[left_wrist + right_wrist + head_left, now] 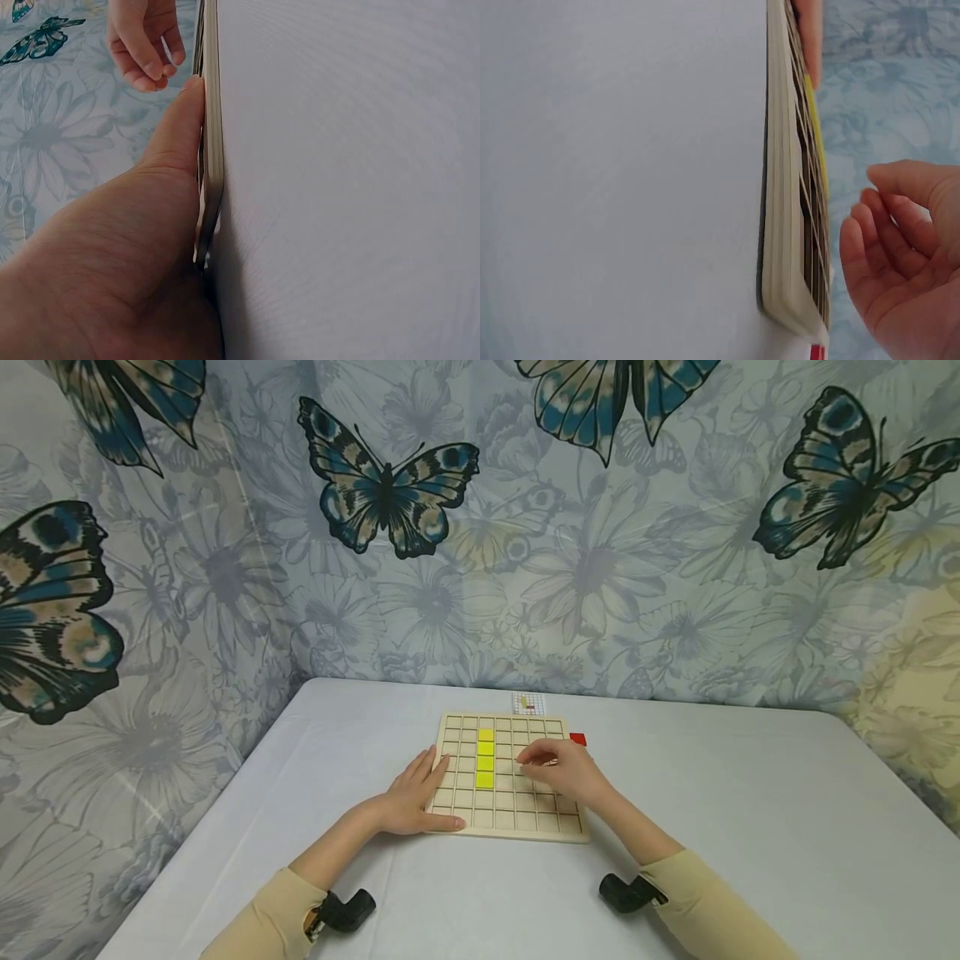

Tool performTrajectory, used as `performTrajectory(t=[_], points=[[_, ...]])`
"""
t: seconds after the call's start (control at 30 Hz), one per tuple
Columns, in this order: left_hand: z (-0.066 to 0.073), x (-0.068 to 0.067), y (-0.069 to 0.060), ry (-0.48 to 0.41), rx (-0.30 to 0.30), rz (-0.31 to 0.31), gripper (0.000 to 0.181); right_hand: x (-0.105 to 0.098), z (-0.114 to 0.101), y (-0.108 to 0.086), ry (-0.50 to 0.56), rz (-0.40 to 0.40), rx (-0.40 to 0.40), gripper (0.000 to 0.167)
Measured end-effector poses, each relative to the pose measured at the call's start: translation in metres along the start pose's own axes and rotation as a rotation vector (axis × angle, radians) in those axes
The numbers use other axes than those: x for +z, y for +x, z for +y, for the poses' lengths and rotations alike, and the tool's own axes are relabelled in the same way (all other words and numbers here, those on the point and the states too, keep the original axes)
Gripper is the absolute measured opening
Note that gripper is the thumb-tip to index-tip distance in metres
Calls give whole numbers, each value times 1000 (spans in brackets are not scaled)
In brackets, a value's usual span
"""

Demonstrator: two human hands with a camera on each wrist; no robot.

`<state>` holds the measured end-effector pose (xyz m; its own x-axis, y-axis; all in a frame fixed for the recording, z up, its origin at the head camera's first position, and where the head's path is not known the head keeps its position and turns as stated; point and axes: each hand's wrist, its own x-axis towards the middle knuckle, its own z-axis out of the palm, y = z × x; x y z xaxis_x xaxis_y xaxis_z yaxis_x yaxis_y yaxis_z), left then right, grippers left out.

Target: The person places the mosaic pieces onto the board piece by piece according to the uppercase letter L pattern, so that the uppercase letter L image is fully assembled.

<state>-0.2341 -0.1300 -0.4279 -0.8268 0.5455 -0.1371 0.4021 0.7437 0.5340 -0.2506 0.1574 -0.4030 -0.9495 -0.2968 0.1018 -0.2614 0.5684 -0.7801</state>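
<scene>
A wooden grid board (525,820) lies on the table, with several yellow squares (486,762) lined up in one column left of its middle. My left hand (411,795) rests on the board's left side, fingers spread straight and the thumb along the near left corner. Over the right half of the board hovers my right hand (564,768). In the right wrist view, the right hand (904,255) has loosely bent fingers, and nothing shows between thumb and fingertips. The left wrist view shows the left thumb (180,124) touching the board's edge.
Something red (577,739) and flat lies by the board's far right corner. Behind the board is a small card (528,703) printed with a coloured grid. A white cloth covers the table (750,810), and a butterfly-patterned backdrop (480,610) stands behind it.
</scene>
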Motion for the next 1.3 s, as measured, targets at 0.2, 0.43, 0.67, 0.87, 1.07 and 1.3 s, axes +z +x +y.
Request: performTrajectory(t=[0.2, 0.43, 0.67, 0.87, 1.07, 1.3], points=[[3, -1, 0, -9, 2, 6, 109, -14, 11, -4, 14, 35, 45, 11], [2, 0, -1, -9, 4, -2, 110, -27, 21, -8, 44, 63, 89, 17], [3, -1, -1, -17, 15, 4, 110, -37, 30, -12, 66, 80, 134, 26], [4, -2, -2, -16, -1, 8, 108, -46, 36, -14, 22, 113, 154, 25], [2, 0, -1, -16, 0, 1, 110, -52, 43, -16, -21, 124, 167, 26], [2, 0, -2, -14, 17, 14, 110, -58, 47, -17, -75, 103, 168, 29]])
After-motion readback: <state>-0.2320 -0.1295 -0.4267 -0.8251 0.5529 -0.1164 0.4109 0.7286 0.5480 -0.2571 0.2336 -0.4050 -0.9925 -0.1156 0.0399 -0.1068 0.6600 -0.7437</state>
